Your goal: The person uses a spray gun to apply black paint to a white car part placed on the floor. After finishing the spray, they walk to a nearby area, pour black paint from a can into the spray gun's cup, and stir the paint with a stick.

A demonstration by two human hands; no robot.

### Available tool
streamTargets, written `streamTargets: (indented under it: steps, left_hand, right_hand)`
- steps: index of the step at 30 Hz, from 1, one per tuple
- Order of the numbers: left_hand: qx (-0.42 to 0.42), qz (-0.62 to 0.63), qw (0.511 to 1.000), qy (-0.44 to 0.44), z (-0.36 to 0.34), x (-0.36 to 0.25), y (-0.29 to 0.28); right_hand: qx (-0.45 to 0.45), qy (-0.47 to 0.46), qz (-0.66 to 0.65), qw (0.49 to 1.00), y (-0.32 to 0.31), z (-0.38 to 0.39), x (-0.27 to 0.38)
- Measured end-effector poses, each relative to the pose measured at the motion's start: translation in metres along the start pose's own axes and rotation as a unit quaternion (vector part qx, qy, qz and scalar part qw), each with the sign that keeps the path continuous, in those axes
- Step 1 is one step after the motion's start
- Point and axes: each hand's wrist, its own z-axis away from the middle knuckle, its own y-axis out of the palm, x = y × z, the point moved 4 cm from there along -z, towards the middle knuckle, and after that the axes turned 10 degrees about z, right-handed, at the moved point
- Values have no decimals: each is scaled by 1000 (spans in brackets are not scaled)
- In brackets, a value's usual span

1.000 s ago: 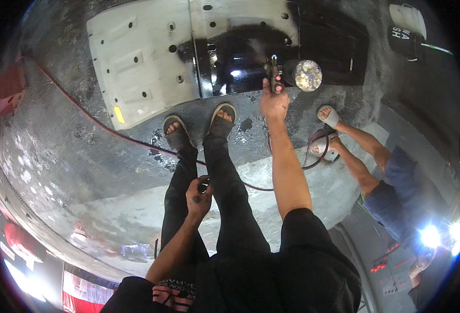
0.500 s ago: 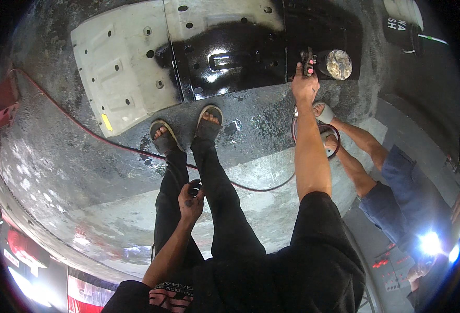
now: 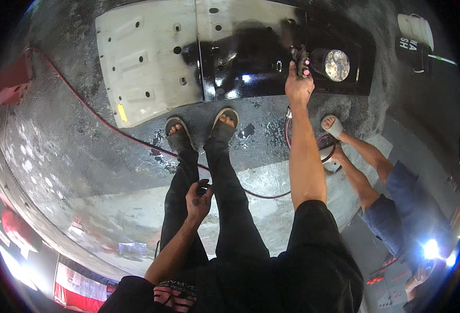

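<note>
My right hand (image 3: pixel 299 88) is wrapped around the grip of a spray gun (image 3: pixel 301 61), whose round cup (image 3: pixel 337 65) has a paint-spattered top. The gun hangs over a large panel (image 3: pixel 240 62), pale grey at the left and glossy wet black in the middle and at the right. A faint haze shows just beyond the gun. By my thighs, my left hand (image 3: pixel 197 202) is curled, its fingertips dark around something black that I cannot make out.
A red hose (image 3: pixel 91 112) runs across the floor behind my sandaled feet to the gun. A red metal part (image 3: pixel 10 88) stands at the left. Another person's legs (image 3: pixel 365 151) are close at my right. A white and black bucket (image 3: pixel 415 39) sits at the far right.
The whole view has shifted, with the panel and floor further right in it. My right hand has brought the spray gun leftward over the panel. My left hand stays curled by my thighs.
</note>
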Motion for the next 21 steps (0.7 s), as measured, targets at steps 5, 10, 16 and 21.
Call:
streamTargets:
  steps: [5, 10, 16, 21]
  left_hand:
    - [11, 25, 999, -47, 3, 6, -9]
    - [-12, 22, 999, -31, 7, 4, -17]
    - [-4, 16, 998, -67, 11, -4, -27]
    - [-19, 20, 998, -53, 20, -13, -33]
  right_hand:
    - [22, -36, -33, 999, 15, 40, 39]
    - [72, -37, 2, 997, 27, 84, 73]
    - [110, -47, -46, 992, 44, 123, 113]
    - [162, -36, -50, 985, 52, 151, 127]
